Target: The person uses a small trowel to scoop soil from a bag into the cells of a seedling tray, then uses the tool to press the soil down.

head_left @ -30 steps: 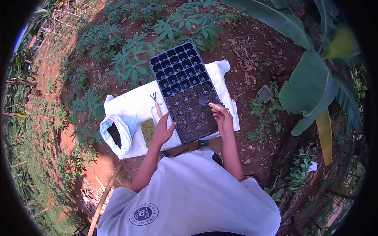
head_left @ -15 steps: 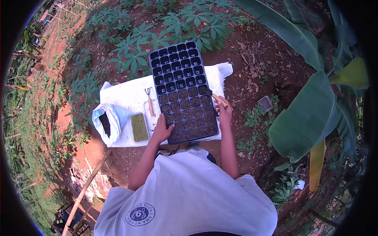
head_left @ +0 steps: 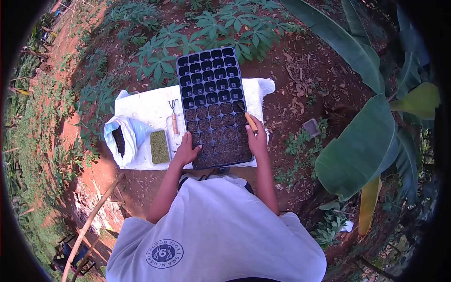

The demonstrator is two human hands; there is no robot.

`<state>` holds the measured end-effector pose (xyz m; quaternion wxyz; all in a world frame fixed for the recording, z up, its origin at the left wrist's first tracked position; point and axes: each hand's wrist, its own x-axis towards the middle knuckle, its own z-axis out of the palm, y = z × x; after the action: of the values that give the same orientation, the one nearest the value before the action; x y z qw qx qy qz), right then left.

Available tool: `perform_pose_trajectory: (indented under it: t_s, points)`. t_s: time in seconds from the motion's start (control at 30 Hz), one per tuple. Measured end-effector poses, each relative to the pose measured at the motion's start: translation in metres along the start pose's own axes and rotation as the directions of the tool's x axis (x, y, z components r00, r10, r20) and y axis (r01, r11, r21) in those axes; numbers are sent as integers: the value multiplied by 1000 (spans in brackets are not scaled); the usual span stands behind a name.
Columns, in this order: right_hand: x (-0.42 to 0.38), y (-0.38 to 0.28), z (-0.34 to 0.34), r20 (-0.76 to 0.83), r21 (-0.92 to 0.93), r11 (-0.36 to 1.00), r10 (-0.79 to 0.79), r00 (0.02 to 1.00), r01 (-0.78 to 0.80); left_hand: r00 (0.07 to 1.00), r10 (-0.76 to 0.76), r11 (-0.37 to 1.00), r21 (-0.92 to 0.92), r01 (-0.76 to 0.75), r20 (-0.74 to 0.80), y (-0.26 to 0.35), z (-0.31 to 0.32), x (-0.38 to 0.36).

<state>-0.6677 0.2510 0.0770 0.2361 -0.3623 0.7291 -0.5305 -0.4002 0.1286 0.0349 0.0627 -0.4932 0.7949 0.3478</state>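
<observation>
In the head view, a person's right hand [head_left: 257,142] pinches the wooden-handled trowel [head_left: 251,122] at the right edge of a black seedling tray [head_left: 209,81], mid-frame on a white-covered desk [head_left: 145,104]. From that grip, the trowel's long axis slants toward the upper left, its blade at the tray's right-hand cells, nearer the right hand than the left. The left hand [head_left: 186,152] touches the tray's lower left edge, thumb spread; whether its grip clasps the rim cannot be told.

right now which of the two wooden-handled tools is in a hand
The dark-headed tool, held in the right hand at the black tray; the pronged fork lies left of the tray, untouched.
</observation>
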Motion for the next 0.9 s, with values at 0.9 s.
perform_pose_trajectory:
  t_s: [0.9]
  points:
    - [-28,-73,94,412,583,775,-25,911,-243,977,107,978,-159,-137,-186,-37,-59,-45]
